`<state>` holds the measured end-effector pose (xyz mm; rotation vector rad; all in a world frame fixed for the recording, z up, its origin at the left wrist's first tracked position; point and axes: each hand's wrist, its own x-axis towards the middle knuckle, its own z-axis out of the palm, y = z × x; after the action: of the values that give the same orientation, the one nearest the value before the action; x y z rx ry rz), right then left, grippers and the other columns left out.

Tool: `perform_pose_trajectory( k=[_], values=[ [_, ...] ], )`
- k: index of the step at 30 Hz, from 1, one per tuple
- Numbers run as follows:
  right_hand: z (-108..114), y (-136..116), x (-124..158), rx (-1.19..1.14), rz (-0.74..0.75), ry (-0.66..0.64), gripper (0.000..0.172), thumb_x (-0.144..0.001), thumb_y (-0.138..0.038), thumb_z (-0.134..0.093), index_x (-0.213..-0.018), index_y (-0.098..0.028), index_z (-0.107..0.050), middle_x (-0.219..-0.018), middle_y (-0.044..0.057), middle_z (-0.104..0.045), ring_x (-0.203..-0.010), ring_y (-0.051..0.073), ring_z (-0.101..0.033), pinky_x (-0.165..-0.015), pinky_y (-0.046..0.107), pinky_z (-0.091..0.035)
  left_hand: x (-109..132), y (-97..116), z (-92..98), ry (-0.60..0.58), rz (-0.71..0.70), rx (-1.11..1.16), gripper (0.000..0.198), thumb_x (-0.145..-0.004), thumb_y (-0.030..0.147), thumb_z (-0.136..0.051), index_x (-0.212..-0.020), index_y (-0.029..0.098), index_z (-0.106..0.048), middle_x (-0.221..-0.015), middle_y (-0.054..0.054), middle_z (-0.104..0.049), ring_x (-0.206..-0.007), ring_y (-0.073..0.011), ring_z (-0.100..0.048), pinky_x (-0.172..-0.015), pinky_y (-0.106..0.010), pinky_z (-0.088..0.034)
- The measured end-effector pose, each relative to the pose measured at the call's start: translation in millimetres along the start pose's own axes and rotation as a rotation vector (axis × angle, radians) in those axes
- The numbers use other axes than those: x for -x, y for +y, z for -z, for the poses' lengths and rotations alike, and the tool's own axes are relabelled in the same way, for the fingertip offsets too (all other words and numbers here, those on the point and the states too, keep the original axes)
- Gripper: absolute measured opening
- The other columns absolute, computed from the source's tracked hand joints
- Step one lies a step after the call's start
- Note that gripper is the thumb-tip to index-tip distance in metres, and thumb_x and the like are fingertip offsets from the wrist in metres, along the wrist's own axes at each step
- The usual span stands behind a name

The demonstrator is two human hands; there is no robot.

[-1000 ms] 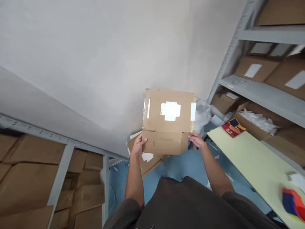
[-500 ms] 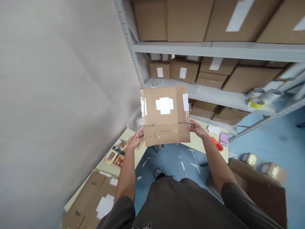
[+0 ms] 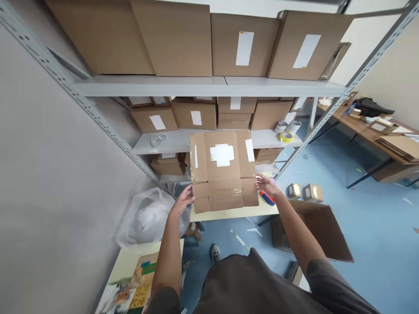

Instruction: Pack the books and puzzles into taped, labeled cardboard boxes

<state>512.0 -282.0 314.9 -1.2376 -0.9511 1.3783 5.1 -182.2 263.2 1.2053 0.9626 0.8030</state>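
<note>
I hold a brown cardboard box (image 3: 223, 174) out in front of me, its top taped and carrying a white label. My left hand (image 3: 183, 203) grips its lower left edge, fingers curled on the cardboard. My right hand (image 3: 266, 186) grips the lower right edge the same way. The box hangs above the near end of a pale yellow table (image 3: 229, 213). A red and blue tape dispenser (image 3: 267, 198) lies just under my right hand.
A grey metal shelf rack (image 3: 203, 85) filled with several labelled cartons stands ahead, with tape rolls (image 3: 286, 131) on its middle shelf. A clear plastic bag (image 3: 147, 218) sits at left. An open carton (image 3: 314, 229) and two small boxes (image 3: 304, 192) lie on the blue floor. A wooden desk (image 3: 369, 126) stands at right.
I have turned to the right with the box held in both hands. The view swung from the wall corner to face the shelf rack. The grip on the box is unchanged.
</note>
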Motion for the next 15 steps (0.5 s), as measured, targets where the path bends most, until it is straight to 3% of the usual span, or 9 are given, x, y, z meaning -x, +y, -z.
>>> perform_pose_trajectory(
  k=[4,8,11,15],
  values=[
    [3.2,-0.8,-1.8,-0.014,-0.006,0.087,0.059,-0.067,-0.03,-0.091,-0.121,-0.034,-0.067,-0.102,-0.001,-0.068,-0.083,0.018,-0.065,-0.075,0.032,-0.055,-35.4,7.6,-1.9,-0.069,0.028,0.049,0.103,-0.069,0.038,-0.092,-0.162,0.029,-0.048,-0.131,-0.012,-0.071,-0.107,-0.0256,-0.073,-0.087,-0.035,-0.061],
    [12.1,-3.1,-4.6,-0.011,0.009,0.103,0.058,-0.068,-0.03,-0.089,-0.122,-0.034,-0.067,-0.105,0.001,-0.07,-0.085,0.018,-0.065,-0.075,0.032,-0.055,-49.5,27.4,-11.4,-0.102,0.033,0.064,0.103,-0.067,0.036,-0.093,-0.161,0.028,-0.052,-0.13,-0.012,-0.072,-0.111,-0.027,-0.073,-0.091,-0.037,-0.061],
    [17.9,-3.0,-14.0,0.019,0.038,0.121,0.057,-0.071,-0.031,-0.084,-0.126,-0.034,-0.068,-0.106,0.002,-0.07,-0.086,0.019,-0.066,-0.078,0.035,-0.057,-46.6,57.8,-22.8,-0.095,0.001,0.087,0.097,-0.069,0.037,-0.093,-0.159,0.025,-0.058,-0.129,-0.013,-0.074,-0.11,-0.0282,-0.073,-0.091,-0.038,-0.061],
    [16.3,2.8,-23.8,0.17,0.064,0.176,0.068,-0.071,-0.035,-0.081,-0.138,-0.034,-0.065,-0.105,0.003,-0.069,-0.091,0.022,-0.068,-0.087,0.044,-0.06,-24.2,122.6,-54.5,-0.048,-0.122,0.143,0.086,-0.072,0.037,-0.092,-0.153,0.023,-0.065,-0.132,-0.013,-0.074,-0.113,-0.03,-0.072,-0.089,-0.036,-0.06]
  ],
)
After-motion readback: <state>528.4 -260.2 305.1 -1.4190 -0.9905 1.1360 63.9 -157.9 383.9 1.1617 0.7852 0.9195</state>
